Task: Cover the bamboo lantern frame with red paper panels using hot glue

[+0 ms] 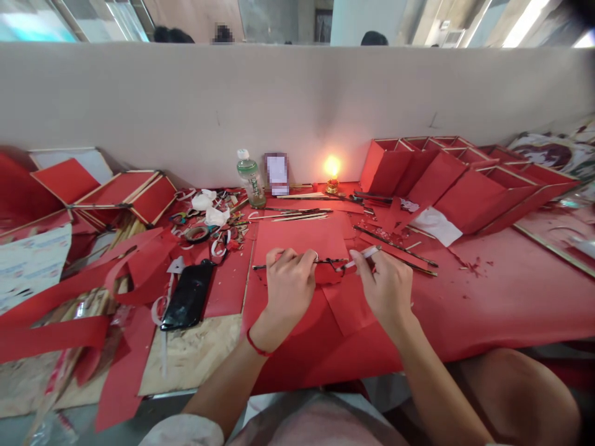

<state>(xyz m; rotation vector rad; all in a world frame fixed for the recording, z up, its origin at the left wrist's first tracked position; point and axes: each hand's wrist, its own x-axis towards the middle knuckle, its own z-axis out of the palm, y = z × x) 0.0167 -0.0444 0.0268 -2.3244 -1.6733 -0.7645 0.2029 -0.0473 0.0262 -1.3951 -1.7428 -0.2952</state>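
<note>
Over the middle of the red table covering [465, 297], my left hand [292, 282] grips a thin dark stick [260, 267] that runs sideways through its fingers. Its fingers are curled, and a red band circles that wrist. To the right, my right hand [385, 282] pinches a narrow white strip [369, 253] between thumb and fingers, close to the stick's right end. Dark and red material meets the stick between the two hands; its exact shape is too small to tell. Red paper [302, 238] lies beneath and behind the hands.
A lit lamp [331, 176], a bottle [251, 181] and a framed card [277, 173] stand by the partition. Red box frames [488, 186] are at the right, others [125, 192] at the left. A black phone [188, 296], tape [197, 234] and scraps lie left of my hands.
</note>
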